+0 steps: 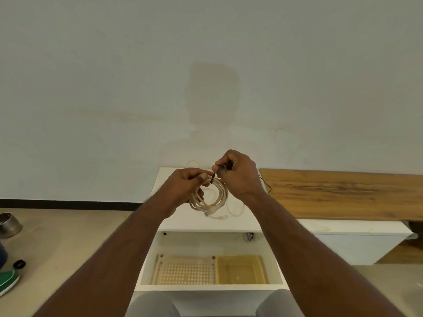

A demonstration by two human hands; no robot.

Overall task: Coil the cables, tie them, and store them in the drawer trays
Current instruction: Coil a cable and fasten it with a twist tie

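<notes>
My left hand grips a coiled white cable held above the white cabinet top. My right hand pinches a thin dark tie at the top of the coil. The coil's plug end hangs at the bottom. A second white cable lies loose on the cabinet top behind the coil. Below, the open drawer holds a perforated beige tray on the left and a plain yellowish tray on the right, with nothing in either.
A wooden plank lies to the right on a low white unit. On the floor at the left are a metal bowl, a small black cap and a green object. My knees show at the bottom.
</notes>
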